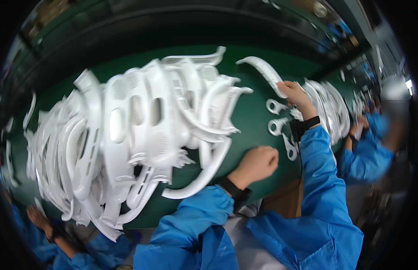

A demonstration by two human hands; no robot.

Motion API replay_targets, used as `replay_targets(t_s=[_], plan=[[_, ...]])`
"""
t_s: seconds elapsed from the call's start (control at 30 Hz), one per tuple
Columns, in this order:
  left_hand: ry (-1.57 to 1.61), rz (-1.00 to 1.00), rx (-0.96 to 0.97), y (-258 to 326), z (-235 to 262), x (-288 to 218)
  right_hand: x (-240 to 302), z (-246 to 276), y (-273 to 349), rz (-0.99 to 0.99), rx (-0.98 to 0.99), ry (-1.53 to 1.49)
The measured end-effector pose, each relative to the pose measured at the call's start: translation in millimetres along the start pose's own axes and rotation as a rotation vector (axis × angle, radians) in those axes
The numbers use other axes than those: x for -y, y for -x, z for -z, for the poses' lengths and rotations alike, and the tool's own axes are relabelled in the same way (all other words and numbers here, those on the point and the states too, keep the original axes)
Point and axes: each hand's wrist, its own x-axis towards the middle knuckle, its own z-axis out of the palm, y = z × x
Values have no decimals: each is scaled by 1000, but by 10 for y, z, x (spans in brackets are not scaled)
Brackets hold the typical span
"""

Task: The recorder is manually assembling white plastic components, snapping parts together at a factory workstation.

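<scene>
My right hand (296, 95) is closed on the near end of a curved white plastic cover (262, 67), which arches up and to the left above the green table. My left hand (258, 165) is curled into a fist over the table's near side, with nothing visible in it. Between and beyond my hands lie small white ring-ended plastic parts (288, 145), nearest to my right wrist. Left of my left hand a large heap of white curved plastic covers (116, 94) spreads out, some with oval openings and slots.
Another stack of white curved parts (337, 105) stands on the green table (245, 121) right of my right forearm. A co-worker's blue sleeve (364, 159) is at the right; another person's hand (38, 218) is at lower left. A brown cardboard box (283, 200) sits below the table edge.
</scene>
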Motion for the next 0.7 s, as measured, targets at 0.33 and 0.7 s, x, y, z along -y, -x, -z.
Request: replay_targets(t_s=[0.33, 0.7], plan=[[38, 85, 27, 26, 64, -82, 1243, -944, -809, 703, -349, 605], [1, 25, 27, 15, 28, -14, 1426, -815, -946, 721, 42, 521]])
